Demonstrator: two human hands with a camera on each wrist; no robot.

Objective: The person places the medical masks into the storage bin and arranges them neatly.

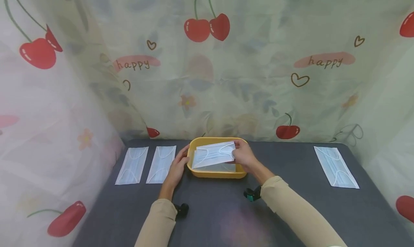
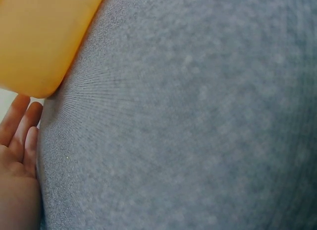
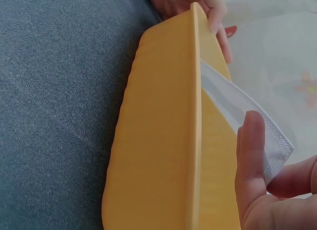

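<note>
While both hands work at the tray [image 1: 216,174] on the tabletop [image 1: 220,211]:
Right hand [image 1: 244,155]: fingers pinching a mask [image 1: 213,154] over the tray.
Left hand [image 1: 178,167]: fingers relaxed, touching the tray's left side.

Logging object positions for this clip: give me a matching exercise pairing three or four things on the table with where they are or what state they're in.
Things:
1. yellow tray
2. mask in the right hand
3. pair of masks
4. single mask

Places:
A. flat at the table's far right
B. side by side, left of the tray
C. middle of the table, left hand at its edge
D. pinched over the tray

Pairs: 1-C, 2-D, 3-B, 4-A
</note>
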